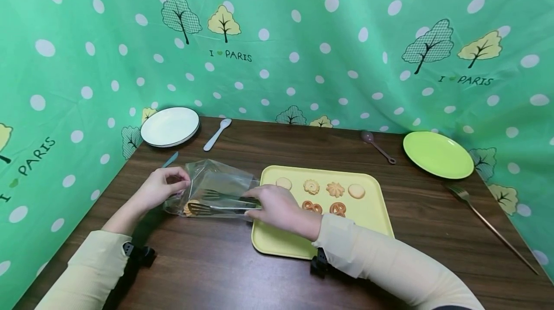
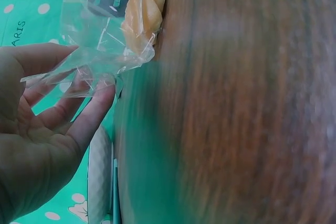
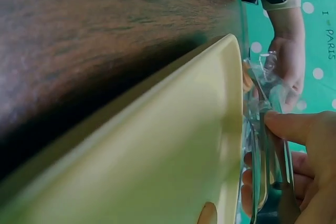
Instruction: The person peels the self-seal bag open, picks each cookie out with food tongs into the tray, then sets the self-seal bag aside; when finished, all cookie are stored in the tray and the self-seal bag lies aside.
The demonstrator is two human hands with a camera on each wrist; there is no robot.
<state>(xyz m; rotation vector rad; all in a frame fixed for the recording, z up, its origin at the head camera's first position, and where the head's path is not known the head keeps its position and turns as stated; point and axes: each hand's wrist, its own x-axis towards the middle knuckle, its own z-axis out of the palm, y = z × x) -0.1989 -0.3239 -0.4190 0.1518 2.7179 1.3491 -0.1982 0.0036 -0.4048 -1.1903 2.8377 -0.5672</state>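
Note:
My left hand (image 1: 161, 188) pinches the edge of a clear plastic bag (image 1: 227, 179) lying on the table. A ridged, golden cookie (image 2: 143, 17) shows at the bag's left end, close to the left fingertips. Metal tongs (image 1: 225, 211) are gripped in my right hand (image 1: 277, 206), thumb on one arm and fingers on the other. Their fork-like ends lie within the bag's outline, and the lower one reaches the cookie. In the right wrist view, the tongs (image 3: 273, 166) run along the bag beside the tray's rim.
A yellow tray (image 1: 281, 246) under my right forearm bears several cookies (image 1: 335, 189) and pretzels (image 1: 337, 209). Behind the bag are a white dish (image 1: 169, 127), a pale spoon (image 1: 217, 134) and a blue knife (image 1: 170, 159). Rightward lie a purple spoon (image 1: 377, 146), a green plate (image 1: 438, 154) and a fork (image 1: 493, 230).

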